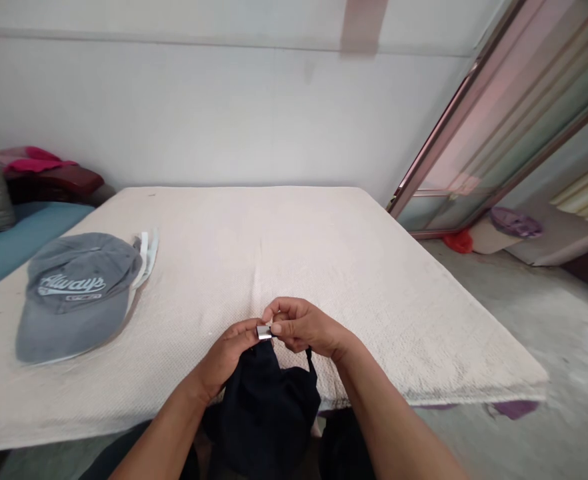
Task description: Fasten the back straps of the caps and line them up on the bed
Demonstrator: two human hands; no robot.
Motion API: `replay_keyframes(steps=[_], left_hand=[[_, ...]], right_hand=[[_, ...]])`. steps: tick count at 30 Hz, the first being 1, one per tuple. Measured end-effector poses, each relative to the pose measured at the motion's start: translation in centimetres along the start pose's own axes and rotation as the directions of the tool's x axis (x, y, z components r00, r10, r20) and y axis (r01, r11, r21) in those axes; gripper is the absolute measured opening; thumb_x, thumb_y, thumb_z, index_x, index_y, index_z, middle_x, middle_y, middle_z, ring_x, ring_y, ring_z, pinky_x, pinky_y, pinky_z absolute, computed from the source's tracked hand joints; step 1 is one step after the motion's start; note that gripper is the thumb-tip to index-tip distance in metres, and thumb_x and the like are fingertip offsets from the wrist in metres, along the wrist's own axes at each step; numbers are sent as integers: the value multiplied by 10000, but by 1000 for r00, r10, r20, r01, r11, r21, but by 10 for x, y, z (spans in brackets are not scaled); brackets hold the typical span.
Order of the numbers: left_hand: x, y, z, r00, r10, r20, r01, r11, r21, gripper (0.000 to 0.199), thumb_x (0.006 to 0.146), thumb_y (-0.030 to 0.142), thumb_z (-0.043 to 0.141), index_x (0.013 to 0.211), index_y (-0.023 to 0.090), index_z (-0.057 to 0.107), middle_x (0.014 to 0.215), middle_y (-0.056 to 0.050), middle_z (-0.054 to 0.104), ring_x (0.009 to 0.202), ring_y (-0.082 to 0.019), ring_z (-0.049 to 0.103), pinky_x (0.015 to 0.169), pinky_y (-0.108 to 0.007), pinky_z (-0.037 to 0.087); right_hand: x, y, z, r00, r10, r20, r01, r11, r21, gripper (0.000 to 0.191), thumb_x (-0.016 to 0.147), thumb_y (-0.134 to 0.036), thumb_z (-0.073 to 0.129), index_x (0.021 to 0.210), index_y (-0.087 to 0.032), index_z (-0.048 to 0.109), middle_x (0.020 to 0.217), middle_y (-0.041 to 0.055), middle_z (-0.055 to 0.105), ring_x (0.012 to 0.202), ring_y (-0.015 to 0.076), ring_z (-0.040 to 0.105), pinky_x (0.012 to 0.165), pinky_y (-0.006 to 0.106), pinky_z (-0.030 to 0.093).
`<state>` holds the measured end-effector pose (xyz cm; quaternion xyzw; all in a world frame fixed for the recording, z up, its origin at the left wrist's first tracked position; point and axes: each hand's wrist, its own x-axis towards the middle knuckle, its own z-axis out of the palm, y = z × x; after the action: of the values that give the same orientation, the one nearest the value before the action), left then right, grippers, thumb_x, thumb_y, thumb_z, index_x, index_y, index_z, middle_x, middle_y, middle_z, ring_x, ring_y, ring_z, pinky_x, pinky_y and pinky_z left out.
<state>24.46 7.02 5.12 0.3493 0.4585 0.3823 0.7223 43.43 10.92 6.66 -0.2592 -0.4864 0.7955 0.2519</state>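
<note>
A dark navy cloth item (269,413), which looks like a cap, hangs at the table's front edge over my lap. At its top is a small silver metal buckle (264,332) on a thin dark strap. My left hand (231,350) is closed on the left side of the buckle. Thumb and fingers of my right hand (307,327) pinch the strap at the buckle's right side. A dark strap end (309,358) hangs below the right hand. Off to the left, a grey cap (81,293) with white "Always" lettering lies on the table.
A cream textured cloth covers the table (314,247), which meets a white wall (199,113). White straps (149,253) stick out behind the grey cap. A blue cushioned seat (39,220) is at left. Bins (504,230) stand near the sliding door on the right.
</note>
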Motion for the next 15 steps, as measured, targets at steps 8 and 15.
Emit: replay_keyframes(steps=[8,15], left_hand=[[-2,0,8,997,55,59,-57,998,37,206,749,349,704,848,177,650,721,3,615,632,-130,545,598,-241,384],[-4,2,5,990,132,48,-136,988,78,153,766,260,679,770,193,542,665,57,503,571,-83,436,551,-205,333]], right_hand=[[2,0,2,999,-29,24,30,999,-30,259,788,-326,699,994,-186,627,576,-84,379,448,33,250,397,188,156],[3,2,-4,999,22,-49,-26,995,-95,217,781,-340,695,897,-172,622,547,-88,386,435,33,249,388,183,158]])
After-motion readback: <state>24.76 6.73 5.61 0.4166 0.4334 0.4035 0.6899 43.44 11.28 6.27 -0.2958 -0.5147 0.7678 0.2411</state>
